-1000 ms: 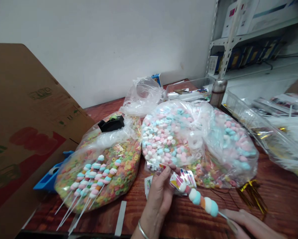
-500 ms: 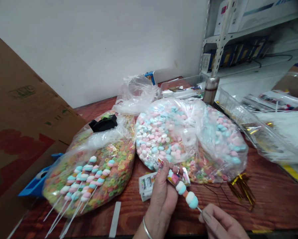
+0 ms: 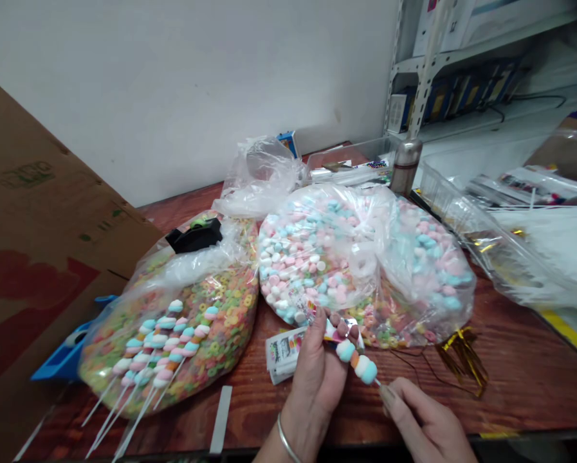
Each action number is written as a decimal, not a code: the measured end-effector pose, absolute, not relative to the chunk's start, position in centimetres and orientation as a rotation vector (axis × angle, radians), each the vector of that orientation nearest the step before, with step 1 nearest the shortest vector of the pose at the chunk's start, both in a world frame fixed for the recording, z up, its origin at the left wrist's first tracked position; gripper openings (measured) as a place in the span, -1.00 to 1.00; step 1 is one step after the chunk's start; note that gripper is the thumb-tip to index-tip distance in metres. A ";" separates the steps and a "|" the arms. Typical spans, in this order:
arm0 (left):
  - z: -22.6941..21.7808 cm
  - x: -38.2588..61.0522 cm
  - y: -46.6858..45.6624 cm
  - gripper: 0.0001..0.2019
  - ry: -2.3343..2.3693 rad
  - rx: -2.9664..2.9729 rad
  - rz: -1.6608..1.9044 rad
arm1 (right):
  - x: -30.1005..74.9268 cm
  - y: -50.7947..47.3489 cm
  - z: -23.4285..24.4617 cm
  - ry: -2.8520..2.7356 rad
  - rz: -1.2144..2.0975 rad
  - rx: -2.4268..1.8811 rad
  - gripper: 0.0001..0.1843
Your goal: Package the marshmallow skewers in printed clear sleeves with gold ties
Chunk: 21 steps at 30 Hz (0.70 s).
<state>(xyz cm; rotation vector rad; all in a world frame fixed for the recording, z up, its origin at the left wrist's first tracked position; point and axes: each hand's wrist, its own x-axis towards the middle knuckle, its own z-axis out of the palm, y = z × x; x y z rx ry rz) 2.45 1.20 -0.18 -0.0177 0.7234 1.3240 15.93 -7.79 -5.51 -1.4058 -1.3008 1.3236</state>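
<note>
nearby, a bag of fruit-ring cereal and a bag of pastel marshmallows lie on the wooden worktop, a steel flask and metal shelving beyond; the left hand grips a marshmallow skewer, the right hand pinched narrow just beside its stick end.

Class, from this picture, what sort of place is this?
Probably a small workroom for making sweets: clear bags of marshmallows, cereal rings, finished marshmallow skewers, on a wooden table beside metal shelving.
</note>
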 end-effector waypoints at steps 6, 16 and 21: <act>-0.4 2.7 1.1 -0.81 0.674 -0.040 1.283 | 15.1 -7.3 -6.2 -0.704 1.935 -1.172 -0.41; 0.0 2.6 1.3 -0.79 0.801 -0.106 1.233 | 16.8 -7.3 -6.5 -1.848 0.507 -1.239 -0.84; 0.0 3.1 1.3 -0.78 0.883 -0.154 1.205 | 17.0 -7.3 -7.7 -1.983 0.029 -1.103 -0.80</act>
